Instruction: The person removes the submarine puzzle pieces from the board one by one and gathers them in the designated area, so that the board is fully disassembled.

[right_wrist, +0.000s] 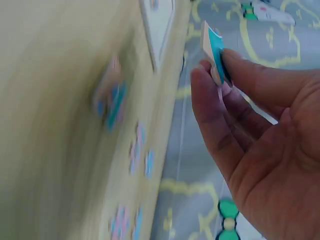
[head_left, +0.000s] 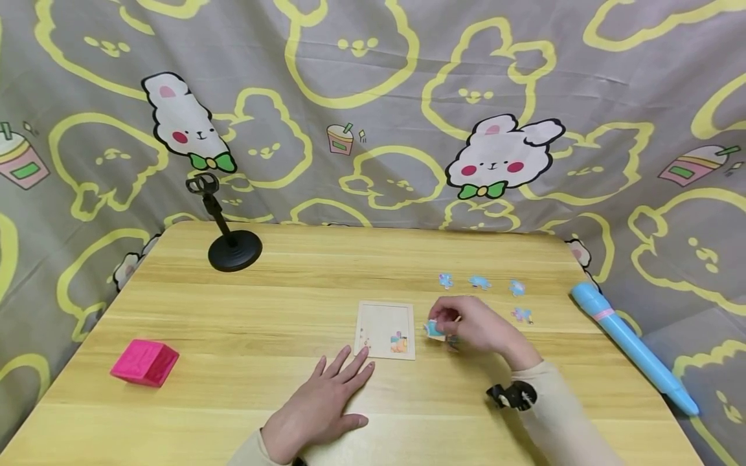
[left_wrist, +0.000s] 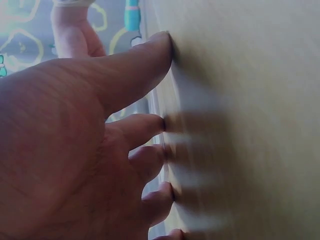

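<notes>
- A light wooden table (head_left: 280, 310) is seen from above, backed by a grey cloth printed with yellow rabbit outlines (head_left: 373, 97).
- The left hand (head_left: 320, 404) is laid flat on the table near its front edge, fingers straight and spread; in the left wrist view the fingertips (left_wrist: 162, 122) are pressed to the wood. Nothing is held. Its fingertips lie just beside the lower left corner of a small cream square puzzle tray (head_left: 386, 329).
- The right hand (head_left: 472, 323) is held just right of the tray, above the table. A small teal and white jigsaw piece (right_wrist: 214, 47) is pinched between thumb and fingertips, the other fingers loosely curled.
- Four loose blue puzzle pieces (head_left: 480, 282) lie toward the far right edge, beyond the right hand.
- A pink block (head_left: 144, 362) sits near the front left corner, a black round-based stand (head_left: 233, 249) near the far left, and a long light-blue pen-shaped tube (head_left: 632, 343) along the right edge.
</notes>
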Motion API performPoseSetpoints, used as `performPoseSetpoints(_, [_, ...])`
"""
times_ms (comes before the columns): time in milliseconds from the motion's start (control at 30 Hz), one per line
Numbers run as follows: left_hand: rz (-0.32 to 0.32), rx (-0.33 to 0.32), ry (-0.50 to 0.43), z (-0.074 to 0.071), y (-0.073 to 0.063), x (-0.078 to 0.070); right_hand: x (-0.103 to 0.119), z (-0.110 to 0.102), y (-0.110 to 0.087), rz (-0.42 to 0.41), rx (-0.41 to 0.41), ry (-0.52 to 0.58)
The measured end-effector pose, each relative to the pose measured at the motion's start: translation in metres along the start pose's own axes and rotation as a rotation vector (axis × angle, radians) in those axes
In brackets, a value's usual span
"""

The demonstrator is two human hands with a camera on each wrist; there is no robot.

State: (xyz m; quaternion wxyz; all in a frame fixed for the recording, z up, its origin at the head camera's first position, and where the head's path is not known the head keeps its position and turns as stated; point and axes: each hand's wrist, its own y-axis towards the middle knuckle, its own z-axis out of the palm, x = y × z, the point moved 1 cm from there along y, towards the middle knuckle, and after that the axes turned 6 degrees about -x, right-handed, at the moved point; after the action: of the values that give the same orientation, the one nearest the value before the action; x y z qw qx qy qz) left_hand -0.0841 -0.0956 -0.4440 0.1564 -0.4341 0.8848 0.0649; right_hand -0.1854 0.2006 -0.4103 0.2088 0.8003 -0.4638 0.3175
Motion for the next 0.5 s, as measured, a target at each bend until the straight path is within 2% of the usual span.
performPoseSetpoints(267, [0.002, -0.007, -0.008, 0.001, 0.000, 0.001, -0.024, -0.028, -0.021, 0.056, -0.026, 0.005])
performPoseSetpoints(500, [0.002, -0.006, -0.014, -0.001, 0.001, 0.000, -0.046, -0.038, -0.033, 0.082, 0.025, -0.002])
